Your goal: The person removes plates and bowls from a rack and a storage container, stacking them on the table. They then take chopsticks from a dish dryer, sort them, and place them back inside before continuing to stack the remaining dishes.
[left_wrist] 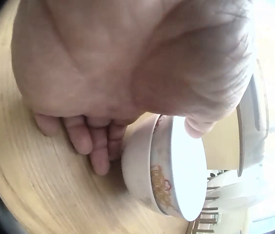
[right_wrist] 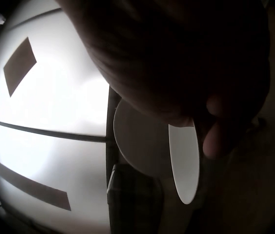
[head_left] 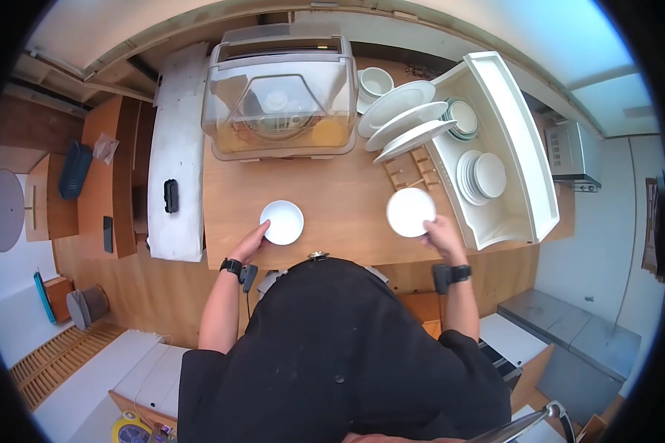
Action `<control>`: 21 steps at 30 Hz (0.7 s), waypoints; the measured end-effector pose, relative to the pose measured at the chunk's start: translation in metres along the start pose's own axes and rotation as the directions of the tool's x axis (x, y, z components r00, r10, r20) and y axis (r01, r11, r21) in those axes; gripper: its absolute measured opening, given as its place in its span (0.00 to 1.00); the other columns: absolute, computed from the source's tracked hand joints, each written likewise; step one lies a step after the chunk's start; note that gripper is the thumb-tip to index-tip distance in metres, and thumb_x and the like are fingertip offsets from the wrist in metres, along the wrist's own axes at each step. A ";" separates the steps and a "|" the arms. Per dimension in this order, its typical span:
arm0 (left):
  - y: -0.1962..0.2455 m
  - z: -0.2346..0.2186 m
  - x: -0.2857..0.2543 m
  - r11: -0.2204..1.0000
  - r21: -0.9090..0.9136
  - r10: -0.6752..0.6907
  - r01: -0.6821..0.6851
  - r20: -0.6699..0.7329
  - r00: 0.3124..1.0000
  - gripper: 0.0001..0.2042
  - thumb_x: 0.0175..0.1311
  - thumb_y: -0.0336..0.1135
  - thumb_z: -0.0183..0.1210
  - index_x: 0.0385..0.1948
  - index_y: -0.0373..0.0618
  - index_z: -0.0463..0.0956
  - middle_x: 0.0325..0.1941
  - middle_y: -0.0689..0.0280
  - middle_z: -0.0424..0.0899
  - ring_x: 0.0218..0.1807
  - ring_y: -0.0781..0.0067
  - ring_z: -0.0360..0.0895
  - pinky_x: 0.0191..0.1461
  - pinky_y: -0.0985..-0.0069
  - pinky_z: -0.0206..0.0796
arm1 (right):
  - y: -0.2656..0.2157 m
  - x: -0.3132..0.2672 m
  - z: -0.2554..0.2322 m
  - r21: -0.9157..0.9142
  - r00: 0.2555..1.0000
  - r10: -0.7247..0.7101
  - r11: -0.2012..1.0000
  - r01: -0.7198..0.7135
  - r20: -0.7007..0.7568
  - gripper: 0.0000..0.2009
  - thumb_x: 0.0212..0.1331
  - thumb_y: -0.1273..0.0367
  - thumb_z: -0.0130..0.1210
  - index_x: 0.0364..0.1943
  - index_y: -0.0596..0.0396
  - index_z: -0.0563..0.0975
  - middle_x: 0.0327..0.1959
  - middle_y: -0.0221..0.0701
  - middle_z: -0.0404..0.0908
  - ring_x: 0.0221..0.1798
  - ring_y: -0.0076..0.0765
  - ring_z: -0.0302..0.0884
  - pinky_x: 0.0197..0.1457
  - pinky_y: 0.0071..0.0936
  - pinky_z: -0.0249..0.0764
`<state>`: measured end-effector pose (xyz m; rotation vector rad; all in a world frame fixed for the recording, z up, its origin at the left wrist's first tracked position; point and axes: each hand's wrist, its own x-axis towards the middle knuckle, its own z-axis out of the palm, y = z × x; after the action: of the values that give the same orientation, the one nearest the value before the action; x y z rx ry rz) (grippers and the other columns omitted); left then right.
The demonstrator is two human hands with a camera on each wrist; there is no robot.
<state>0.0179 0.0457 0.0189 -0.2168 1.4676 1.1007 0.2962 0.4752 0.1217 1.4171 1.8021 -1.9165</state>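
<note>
My left hand [head_left: 252, 244], thumb hooked over rim, fingers loosely extended along outer wall, holds round white bowl with orange-red pattern [head_left: 283, 222] at front of light-brown wooden table [head_left: 336, 199]. My right hand [head_left: 443, 236] pinches round white shallow dish [head_left: 411, 213] by edge, thumb against fingers, above table near small wooden rack [head_left: 425, 170], left of white plastic bin [head_left: 523, 140].

Both arms [head_left: 219, 314] reach forward. The left hand [head_left: 253, 242] has its thumb apart from its fingers [left_wrist: 99, 158]. The right hand [head_left: 443, 238] pinches with bent fingers.
</note>
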 end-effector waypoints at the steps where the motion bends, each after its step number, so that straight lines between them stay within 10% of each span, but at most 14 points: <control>1: 0.003 0.002 -0.005 1.000 -0.001 0.007 -0.007 -0.010 1.000 0.37 0.72 0.65 0.43 0.70 0.42 0.61 0.67 0.65 0.70 0.63 0.75 0.66 0.70 0.71 0.53 | -0.002 -0.004 0.034 -0.002 0.997 0.029 1.000 -0.029 0.069 0.10 0.65 0.70 0.50 0.43 0.63 0.77 0.26 0.33 0.82 0.20 0.20 0.77 0.17 0.17 0.68; 10: -0.004 -0.011 -0.001 0.994 0.074 0.075 -0.085 0.120 0.990 0.42 0.69 0.75 0.29 0.69 0.48 0.63 0.61 0.64 0.73 0.59 0.71 0.68 0.71 0.62 0.50 | -0.025 0.026 0.254 -0.071 0.859 -0.065 0.991 0.117 0.508 0.11 0.66 0.70 0.47 0.40 0.65 0.77 0.25 0.32 0.83 0.21 0.20 0.77 0.20 0.18 0.71; 16: -0.011 -0.023 0.007 0.986 0.124 0.076 -0.107 0.232 0.970 0.46 0.63 0.80 0.24 0.68 0.54 0.63 0.57 0.71 0.70 0.49 0.74 0.61 0.65 0.61 0.51 | -0.007 0.045 0.286 -0.131 0.901 -0.036 0.986 0.103 0.433 0.11 0.66 0.69 0.48 0.35 0.66 0.76 0.23 0.33 0.82 0.20 0.22 0.78 0.19 0.20 0.72; 21: -0.007 -0.017 0.002 0.985 0.078 0.132 -0.155 0.240 0.962 0.39 0.72 0.70 0.32 0.71 0.46 0.59 0.67 0.68 0.68 0.64 0.73 0.62 0.72 0.63 0.50 | -0.001 0.045 0.292 -0.257 0.921 0.011 0.961 0.097 0.390 0.14 0.68 0.66 0.50 0.32 0.66 0.76 0.22 0.35 0.82 0.20 0.25 0.79 0.19 0.22 0.74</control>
<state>0.0107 0.0304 0.0106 0.0874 1.3356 1.1272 0.1215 0.2510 0.0411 0.8419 1.8202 -1.7296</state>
